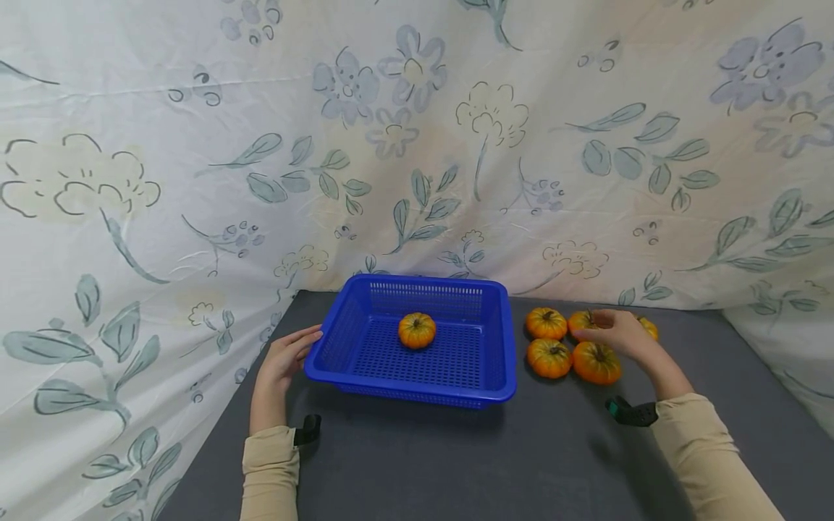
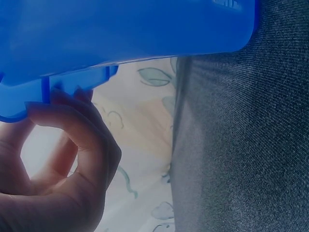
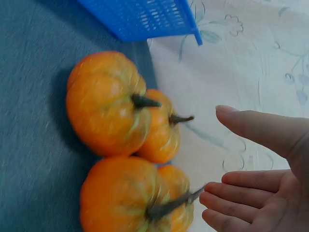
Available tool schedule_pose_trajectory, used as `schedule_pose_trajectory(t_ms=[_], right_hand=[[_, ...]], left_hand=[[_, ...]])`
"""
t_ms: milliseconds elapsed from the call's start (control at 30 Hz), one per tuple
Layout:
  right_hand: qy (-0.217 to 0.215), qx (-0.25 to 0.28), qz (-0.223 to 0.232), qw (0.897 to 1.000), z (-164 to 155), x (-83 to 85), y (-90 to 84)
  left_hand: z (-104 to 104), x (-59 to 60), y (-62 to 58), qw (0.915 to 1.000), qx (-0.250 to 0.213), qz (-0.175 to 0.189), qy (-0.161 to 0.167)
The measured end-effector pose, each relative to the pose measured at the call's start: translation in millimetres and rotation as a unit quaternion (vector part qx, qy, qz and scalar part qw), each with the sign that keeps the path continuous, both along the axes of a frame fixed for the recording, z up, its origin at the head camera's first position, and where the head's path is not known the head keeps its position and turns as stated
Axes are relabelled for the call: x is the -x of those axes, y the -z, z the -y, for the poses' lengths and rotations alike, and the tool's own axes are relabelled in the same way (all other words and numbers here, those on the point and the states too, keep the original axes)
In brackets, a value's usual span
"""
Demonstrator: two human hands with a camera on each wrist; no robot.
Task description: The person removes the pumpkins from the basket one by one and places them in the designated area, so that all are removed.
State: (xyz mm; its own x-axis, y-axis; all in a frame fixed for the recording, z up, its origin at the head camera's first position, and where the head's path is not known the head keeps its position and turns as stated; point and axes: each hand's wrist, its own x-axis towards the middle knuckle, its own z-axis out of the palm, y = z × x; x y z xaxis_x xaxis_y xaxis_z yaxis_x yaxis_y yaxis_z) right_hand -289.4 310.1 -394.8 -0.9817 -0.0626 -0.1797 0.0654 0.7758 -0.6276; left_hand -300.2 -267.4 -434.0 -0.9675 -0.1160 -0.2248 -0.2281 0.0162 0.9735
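A blue plastic basket (image 1: 407, 388) stands on the dark table and holds one small orange pumpkin (image 1: 417, 331). At its left side my left hand (image 1: 279, 362) grips the rim, fingers curled against the basket's edge (image 2: 72, 79) in the left wrist view. To the right of the basket sits a cluster of several orange pumpkins (image 1: 549, 359) with dark stems. Over the back of this cluster hovers my right hand (image 1: 622, 336), partly covering the pumpkins behind. In the right wrist view its fingers (image 3: 241, 195) are extended, thumb apart, with nothing between them.
Dark grey cloth (image 1: 456, 463) covers the table. A white floral curtain (image 1: 417, 145) hangs right behind the table and along its left and right sides. A black band (image 1: 632, 412) is on the right wrist and another (image 1: 308, 430) on the left.
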Motion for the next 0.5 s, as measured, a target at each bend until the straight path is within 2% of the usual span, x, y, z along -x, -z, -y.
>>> schedule_pose_trajectory(t_ms=[233,367,500], right_hand=[[-0.028,0.032,-0.031,0.999,21.5,8.6,-11.3],[-0.033,0.059,-0.033,0.997,34.4,13.5,-15.1],[-0.040,0.065,-0.037,0.996,47.9,18.2,-18.7]], left_hand=[[-0.9,0.8,0.1,1.0000,-0.004,0.000,-0.003],[-0.8,1.1,0.5,1.0000,-0.002,0.001,-0.003],[-0.8,0.9,0.2,1.0000,-0.004,0.002,-0.002]])
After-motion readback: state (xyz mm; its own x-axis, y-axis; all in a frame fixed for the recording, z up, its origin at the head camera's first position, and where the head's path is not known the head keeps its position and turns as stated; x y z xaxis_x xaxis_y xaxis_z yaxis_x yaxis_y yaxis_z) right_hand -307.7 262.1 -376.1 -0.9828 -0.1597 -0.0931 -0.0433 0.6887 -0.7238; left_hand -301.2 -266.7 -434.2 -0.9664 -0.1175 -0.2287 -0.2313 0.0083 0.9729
